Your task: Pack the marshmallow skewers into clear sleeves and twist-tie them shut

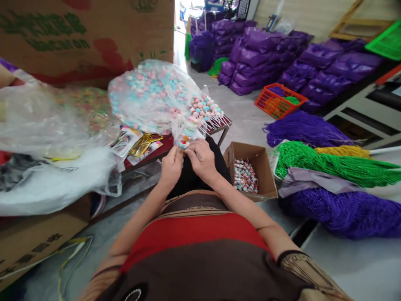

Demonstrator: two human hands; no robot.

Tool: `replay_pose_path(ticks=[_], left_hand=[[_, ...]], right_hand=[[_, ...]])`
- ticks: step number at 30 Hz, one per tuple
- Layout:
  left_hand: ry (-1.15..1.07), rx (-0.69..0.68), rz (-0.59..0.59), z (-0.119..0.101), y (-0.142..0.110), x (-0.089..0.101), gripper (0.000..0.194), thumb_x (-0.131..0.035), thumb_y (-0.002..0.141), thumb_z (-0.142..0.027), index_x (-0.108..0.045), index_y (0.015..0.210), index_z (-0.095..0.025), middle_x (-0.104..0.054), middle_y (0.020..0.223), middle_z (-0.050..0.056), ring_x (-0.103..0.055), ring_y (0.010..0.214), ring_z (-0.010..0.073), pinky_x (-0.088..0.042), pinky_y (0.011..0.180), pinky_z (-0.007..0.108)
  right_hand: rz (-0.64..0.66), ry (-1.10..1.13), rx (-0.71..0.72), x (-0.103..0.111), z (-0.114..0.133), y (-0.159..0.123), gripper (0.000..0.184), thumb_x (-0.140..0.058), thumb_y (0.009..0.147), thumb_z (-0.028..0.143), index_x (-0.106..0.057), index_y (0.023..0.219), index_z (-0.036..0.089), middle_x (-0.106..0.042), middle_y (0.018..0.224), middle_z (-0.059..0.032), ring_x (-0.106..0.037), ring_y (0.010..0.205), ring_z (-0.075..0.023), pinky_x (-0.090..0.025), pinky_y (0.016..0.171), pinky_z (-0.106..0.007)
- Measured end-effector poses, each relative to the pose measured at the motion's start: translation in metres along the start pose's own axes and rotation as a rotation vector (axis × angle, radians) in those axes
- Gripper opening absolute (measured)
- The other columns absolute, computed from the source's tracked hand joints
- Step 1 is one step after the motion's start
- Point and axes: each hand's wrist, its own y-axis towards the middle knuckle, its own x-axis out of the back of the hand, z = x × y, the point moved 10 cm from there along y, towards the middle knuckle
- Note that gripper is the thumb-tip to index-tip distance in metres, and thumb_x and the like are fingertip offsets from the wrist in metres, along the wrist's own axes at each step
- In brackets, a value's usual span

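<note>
Packet (188, 130) being pinched at its near end by left hand (171, 164) and right hand (203, 162), by table (167, 144) edge | being judged light, soft, slippery, contents crushable | grip being best kept on film end

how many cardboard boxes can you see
3: a big printed box at the upper left, an open box with small wrapped sweets right of the legs, and a brown box at the lower left. Others may be hidden.
</note>
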Motion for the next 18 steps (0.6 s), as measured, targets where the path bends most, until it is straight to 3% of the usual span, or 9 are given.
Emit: replay_pose_path(ticks=[2, 4, 11, 15, 18], left_hand=[[0.229, -0.101, 0.001, -0.008, 0.001, 0.001, 0.026, -0.063, 0.097, -0.029, -0.053, 0.074, -0.021, -0.049, 0.055, -0.007, -0.045, 0.050, 0.0083, -0.031, 0.054, 0.020], [0.343, -0.113, 0.042, -0.009, -0.001, -0.003, 0.021, -0.059, 0.097, -0.026, -0.052, 0.078, -0.022, -0.052, 0.055, -0.007, -0.048, 0.049, 0.0100, -0.033, 0.055, 0.021], [0.174, 0.102, 0.317, 0.017, -0.007, -0.027, 0.019, -0.047, 0.101, -0.034, -0.052, 0.088, -0.022, -0.060, 0.053, -0.006, -0.058, 0.044, 0.0118, -0.045, 0.055, 0.022], [0.348, 0.112, 0.300, 0.029, -0.006, -0.025, 0.013, -0.047, 0.099, -0.026, -0.053, 0.089, -0.022, -0.063, 0.054, -0.005, -0.060, 0.046, 0.0131, -0.047, 0.059, 0.023], [0.434, 0.088, 0.334, 0.039, -0.009, -0.033, 0.018, -0.044, 0.102, -0.029, -0.060, 0.102, -0.021, -0.067, 0.061, -0.003, -0.061, 0.050, 0.0137, -0.047, 0.062, 0.024]], right_hand=[[0.004, 0.055, -0.070, 0.001, -0.007, -0.003, 0.026, -0.054, 0.101, 0.035, -0.069, 0.083, 0.023, -0.074, 0.090, -0.0061, -0.066, 0.094, -0.0213, -0.050, 0.100, -0.041], [0.023, 0.089, -0.151, 0.002, -0.015, -0.005, 0.023, -0.055, 0.098, 0.035, -0.070, 0.086, 0.023, -0.074, 0.092, -0.0065, -0.066, 0.093, -0.0214, -0.052, 0.094, -0.038], [0.163, -0.024, -0.213, -0.004, -0.025, -0.006, 0.020, -0.057, 0.093, 0.029, -0.073, 0.082, 0.022, -0.071, 0.081, -0.0042, -0.064, 0.080, -0.0182, -0.049, 0.079, -0.031], [0.166, -0.063, -0.317, -0.006, -0.040, -0.012, 0.018, -0.059, 0.085, 0.026, -0.069, 0.072, 0.020, -0.067, 0.072, -0.0014, -0.058, 0.070, -0.0150, -0.045, 0.070, -0.028], [0.142, 0.070, -0.517, -0.003, -0.062, -0.028, 0.018, -0.061, 0.082, 0.033, -0.069, 0.074, 0.019, -0.066, 0.069, 0.0006, -0.054, 0.064, -0.0133, -0.043, 0.065, -0.027]])
